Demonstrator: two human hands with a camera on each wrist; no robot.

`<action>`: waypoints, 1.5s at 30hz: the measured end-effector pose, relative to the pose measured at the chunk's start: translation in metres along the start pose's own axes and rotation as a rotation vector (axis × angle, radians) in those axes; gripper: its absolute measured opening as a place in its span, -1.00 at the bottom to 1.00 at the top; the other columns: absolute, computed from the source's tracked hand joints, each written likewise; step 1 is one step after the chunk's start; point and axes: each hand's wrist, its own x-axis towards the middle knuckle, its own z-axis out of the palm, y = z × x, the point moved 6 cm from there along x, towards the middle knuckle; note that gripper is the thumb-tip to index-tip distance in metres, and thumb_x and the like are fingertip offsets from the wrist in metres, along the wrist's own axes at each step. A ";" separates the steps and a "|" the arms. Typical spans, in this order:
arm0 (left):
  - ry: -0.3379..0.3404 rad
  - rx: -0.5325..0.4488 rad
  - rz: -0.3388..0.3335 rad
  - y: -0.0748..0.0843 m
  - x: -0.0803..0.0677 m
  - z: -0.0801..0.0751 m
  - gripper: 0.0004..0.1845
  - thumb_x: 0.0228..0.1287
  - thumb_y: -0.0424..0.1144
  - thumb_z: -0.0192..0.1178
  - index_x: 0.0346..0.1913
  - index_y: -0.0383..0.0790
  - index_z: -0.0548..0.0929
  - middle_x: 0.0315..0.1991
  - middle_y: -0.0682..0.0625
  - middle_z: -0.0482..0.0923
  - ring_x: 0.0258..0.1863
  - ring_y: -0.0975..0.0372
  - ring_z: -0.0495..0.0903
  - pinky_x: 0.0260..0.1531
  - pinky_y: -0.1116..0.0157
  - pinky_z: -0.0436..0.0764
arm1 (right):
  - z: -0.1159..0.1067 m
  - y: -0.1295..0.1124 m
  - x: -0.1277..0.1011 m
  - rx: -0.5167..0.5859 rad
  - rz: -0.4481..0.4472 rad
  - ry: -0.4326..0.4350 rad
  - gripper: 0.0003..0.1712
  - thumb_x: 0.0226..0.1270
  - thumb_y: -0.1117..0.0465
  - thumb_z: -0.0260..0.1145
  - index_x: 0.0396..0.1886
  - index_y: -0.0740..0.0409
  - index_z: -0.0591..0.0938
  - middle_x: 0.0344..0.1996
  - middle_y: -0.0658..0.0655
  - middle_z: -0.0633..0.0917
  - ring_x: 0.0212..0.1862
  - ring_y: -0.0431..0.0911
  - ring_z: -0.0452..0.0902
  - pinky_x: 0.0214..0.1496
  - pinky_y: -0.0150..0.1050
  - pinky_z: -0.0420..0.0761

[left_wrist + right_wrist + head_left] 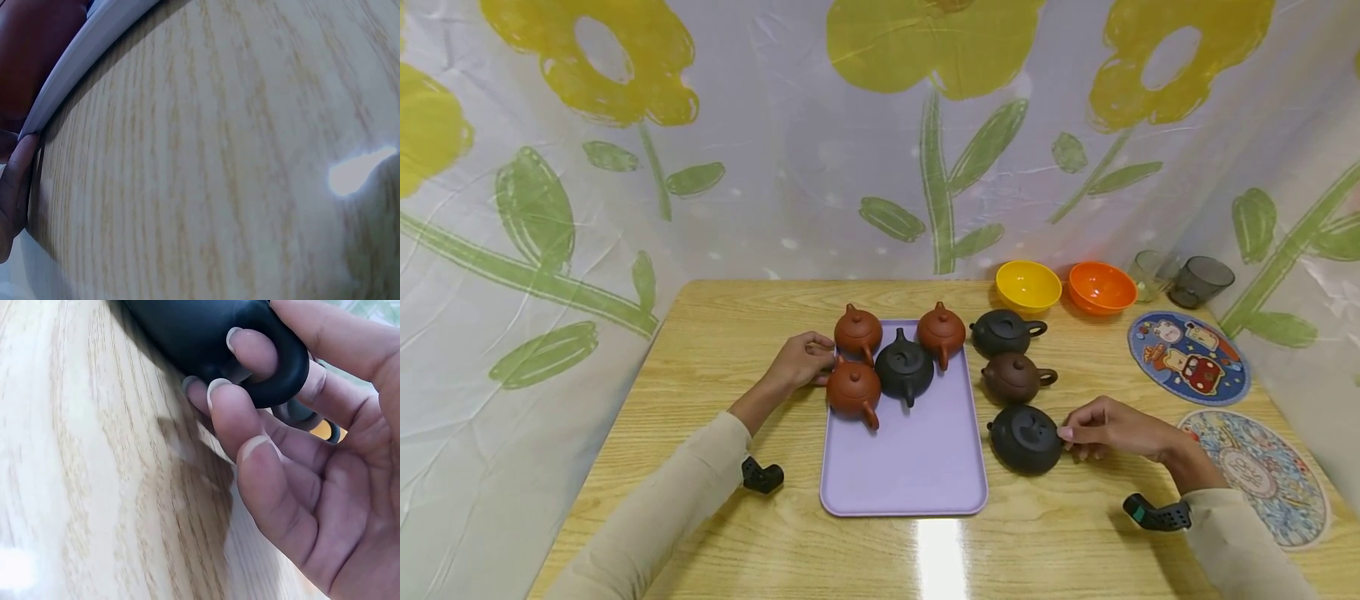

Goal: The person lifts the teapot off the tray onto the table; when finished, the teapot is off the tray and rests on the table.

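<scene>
right hand (1112, 429) grips the loop handle of the round matte black clay teapot (1026, 439), 1 finger (250, 353) hooked through the ring, the others curled beneath. the pot sits on the pale wooden table (1075, 542), just right of the lilac plastic tray (910, 467). left hand (801, 360) rests at the tray's left edge, fingers curled against the squat reddish-brown clay teapot (853, 388) on the tray.
</scene>
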 end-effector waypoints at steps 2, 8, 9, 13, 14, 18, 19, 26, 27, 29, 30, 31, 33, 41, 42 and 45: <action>0.002 0.006 -0.003 0.000 0.000 0.000 -0.61 0.35 -0.35 0.20 0.20 -0.37 0.50 0.05 -0.29 0.62 -0.32 0.23 0.69 -0.33 0.32 0.77 | 0.000 0.000 -0.001 -0.005 0.017 0.014 -0.67 0.58 0.26 0.08 -0.28 0.40 0.66 -0.42 0.40 0.59 -0.44 -0.14 0.56 -0.45 -0.30 0.62; 0.000 0.012 -0.005 0.001 -0.001 0.000 -0.60 0.35 -0.35 0.20 0.21 -0.37 0.49 0.07 -0.32 0.61 -0.33 0.24 0.69 -0.34 0.32 0.77 | 0.001 -0.001 -0.001 -0.023 0.058 0.053 -0.67 0.57 0.22 0.13 -0.31 0.39 0.65 -0.42 0.38 0.59 -0.45 -0.10 0.59 -0.46 -0.30 0.62; 0.000 0.010 -0.005 0.001 -0.001 0.000 -0.60 0.35 -0.36 0.20 0.21 -0.38 0.49 0.08 -0.32 0.61 -0.33 0.24 0.69 -0.34 0.32 0.77 | 0.000 -0.001 -0.001 -0.030 0.060 0.060 -0.67 0.57 0.22 0.13 -0.31 0.38 0.65 -0.39 0.36 0.60 -0.45 -0.09 0.58 -0.46 -0.30 0.61; 0.006 0.010 -0.008 0.001 -0.002 0.000 -0.60 0.35 -0.36 0.20 0.21 -0.37 0.50 0.08 -0.32 0.61 -0.34 0.25 0.69 -0.35 0.33 0.77 | 0.000 -0.003 -0.002 -0.050 0.060 0.104 -0.71 0.55 0.22 0.16 -0.29 0.31 0.70 -0.28 0.21 0.67 -0.43 -0.09 0.56 -0.46 -0.30 0.60; 0.008 0.010 -0.011 0.001 -0.002 0.000 -0.60 0.35 -0.37 0.20 0.21 -0.37 0.50 0.08 -0.32 0.61 -0.35 0.25 0.69 -0.35 0.33 0.77 | 0.000 -0.003 -0.002 -0.054 0.059 0.118 -0.73 0.54 0.22 0.17 -0.26 0.29 0.71 -0.24 0.18 0.68 -0.42 -0.09 0.56 -0.46 -0.31 0.60; 0.017 0.010 -0.024 0.000 -0.002 -0.001 -0.60 0.35 -0.37 0.20 0.22 -0.35 0.50 0.09 -0.31 0.61 -0.36 0.27 0.69 -0.35 0.33 0.77 | 0.000 -0.005 -0.004 -0.061 0.073 0.178 -0.78 0.51 0.21 0.21 -0.14 0.26 0.71 -0.24 0.21 0.68 -0.43 -0.11 0.56 -0.47 -0.30 0.59; 0.017 0.008 -0.026 -0.001 -0.002 -0.001 -0.60 0.35 -0.37 0.20 0.22 -0.35 0.50 0.09 -0.30 0.61 -0.37 0.27 0.69 -0.34 0.33 0.77 | -0.001 -0.005 -0.005 -0.068 0.082 0.198 -0.77 0.51 0.19 0.22 -0.12 0.25 0.71 -0.24 0.20 0.69 -0.43 -0.10 0.57 -0.47 -0.30 0.60; 0.010 0.009 -0.018 -0.001 -0.001 -0.001 -0.60 0.36 -0.35 0.21 0.22 -0.35 0.50 0.11 -0.31 0.61 -0.31 0.24 0.70 -0.31 0.32 0.78 | -0.012 -0.006 -0.011 -0.105 0.126 0.394 -0.67 0.53 0.09 0.21 0.01 0.27 0.64 -0.26 0.19 0.66 -0.44 0.06 0.64 -0.44 -0.21 0.66; 0.009 0.008 -0.016 -0.001 -0.001 -0.001 -0.60 0.36 -0.34 0.21 0.22 -0.35 0.50 0.11 -0.31 0.60 -0.30 0.24 0.70 -0.31 0.32 0.78 | -0.013 -0.008 -0.012 -0.110 0.128 0.428 -0.66 0.53 0.08 0.20 0.02 0.27 0.63 -0.27 0.20 0.64 -0.44 0.05 0.63 -0.43 -0.21 0.66; 0.007 0.006 -0.015 0.000 -0.001 -0.001 -0.61 0.36 -0.35 0.21 0.22 -0.35 0.50 0.10 -0.31 0.61 -0.29 0.23 0.70 -0.31 0.32 0.78 | -0.015 -0.014 -0.014 -0.124 0.121 0.488 -0.64 0.55 0.06 0.18 0.04 0.28 0.62 -0.35 0.23 0.62 -0.43 0.01 0.60 -0.42 -0.23 0.65; 0.007 0.005 -0.012 0.000 -0.001 0.000 -0.61 0.37 -0.35 0.21 0.21 -0.36 0.50 0.10 -0.31 0.61 -0.29 0.23 0.69 -0.31 0.32 0.77 | -0.016 -0.018 -0.015 -0.126 0.115 0.518 -0.64 0.55 0.05 0.18 0.04 0.27 0.62 -0.37 0.23 0.61 -0.43 -0.01 0.58 -0.41 -0.22 0.65; 0.007 0.007 -0.009 0.000 -0.001 0.000 -0.61 0.37 -0.35 0.21 0.21 -0.36 0.50 0.09 -0.32 0.61 -0.29 0.24 0.69 -0.32 0.32 0.77 | -0.016 -0.022 -0.015 -0.134 0.106 0.543 -0.64 0.56 0.05 0.17 0.03 0.26 0.63 -0.35 0.23 0.61 -0.42 -0.03 0.56 -0.41 -0.23 0.64; 0.009 0.008 -0.009 0.001 -0.001 -0.001 -0.61 0.37 -0.36 0.21 0.21 -0.37 0.50 0.08 -0.31 0.61 -0.30 0.24 0.69 -0.33 0.33 0.77 | -0.014 -0.033 -0.012 -0.145 0.079 0.572 -0.63 0.57 0.05 0.15 0.03 0.27 0.63 -0.32 0.20 0.63 -0.41 -0.04 0.54 -0.41 -0.23 0.64; 0.007 -0.002 -0.017 0.002 -0.002 0.000 -0.61 0.37 -0.36 0.20 0.21 -0.37 0.49 0.09 -0.32 0.60 -0.32 0.24 0.70 -0.34 0.34 0.77 | 0.011 -0.067 0.015 -0.063 0.039 0.585 -0.61 0.56 0.03 0.17 -0.01 0.30 0.62 -0.23 0.09 0.68 -0.44 -0.06 0.57 -0.41 -0.25 0.65; 0.006 -0.002 -0.019 0.002 -0.002 0.000 -0.61 0.37 -0.36 0.20 0.21 -0.37 0.49 0.10 -0.33 0.60 -0.31 0.24 0.70 -0.33 0.34 0.77 | 0.016 -0.071 0.020 -0.051 0.034 0.576 -0.62 0.55 0.03 0.18 -0.03 0.30 0.63 -0.23 0.13 0.67 -0.45 -0.06 0.57 -0.42 -0.25 0.64; 0.008 -0.004 -0.025 0.002 -0.003 0.000 -0.62 0.38 -0.35 0.21 0.20 -0.37 0.49 0.13 -0.34 0.59 -0.31 0.23 0.70 -0.33 0.34 0.77 | 0.032 -0.081 0.034 -0.028 0.014 0.538 -0.66 0.53 0.07 0.21 -0.07 0.31 0.63 -0.24 0.31 0.64 -0.46 -0.05 0.58 -0.44 -0.26 0.64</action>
